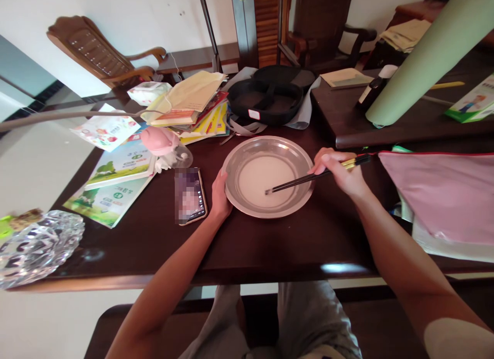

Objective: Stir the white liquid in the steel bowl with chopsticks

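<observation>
A round, shallow metal basin (304, 197) rests on the dark wooden table. Pale, whitish stuff (266, 176) covers its bottom; whether it is liquid I cannot tell. My left hand (221, 195) holds the basin's left rim, its fingers partly hidden against the outer side. In my right hand (337, 168), closed at the right rim, is a pair of black chopsticks (297, 182) with gold bands near the upper end. Their tips point down and left over the basin's middle, close together, with a small greyish spot there.
A lit phone (192, 197) lies left of the basin, near a pink-topped bottle (164, 142) and booklets (116, 176). Behind stand stacked books (200, 117) and an open black case (266, 101). A glass dish (42, 245) is far left, a pink pouch (443, 194) right.
</observation>
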A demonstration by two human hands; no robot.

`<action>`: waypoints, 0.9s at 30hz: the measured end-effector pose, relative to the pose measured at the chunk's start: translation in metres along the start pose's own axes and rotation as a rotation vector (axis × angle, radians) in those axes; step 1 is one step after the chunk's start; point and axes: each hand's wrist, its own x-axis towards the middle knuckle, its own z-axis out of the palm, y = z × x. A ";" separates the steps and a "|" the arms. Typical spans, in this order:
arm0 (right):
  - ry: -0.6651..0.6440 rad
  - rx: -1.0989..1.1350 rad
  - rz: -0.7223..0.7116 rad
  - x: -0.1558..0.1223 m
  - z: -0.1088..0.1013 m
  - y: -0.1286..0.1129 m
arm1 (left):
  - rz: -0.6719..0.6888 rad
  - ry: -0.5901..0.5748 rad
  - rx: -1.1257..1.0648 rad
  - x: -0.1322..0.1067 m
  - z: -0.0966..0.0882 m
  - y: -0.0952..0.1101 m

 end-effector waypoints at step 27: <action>-0.044 -0.057 -0.009 0.001 0.003 0.000 | 0.005 0.004 0.015 -0.001 -0.001 0.001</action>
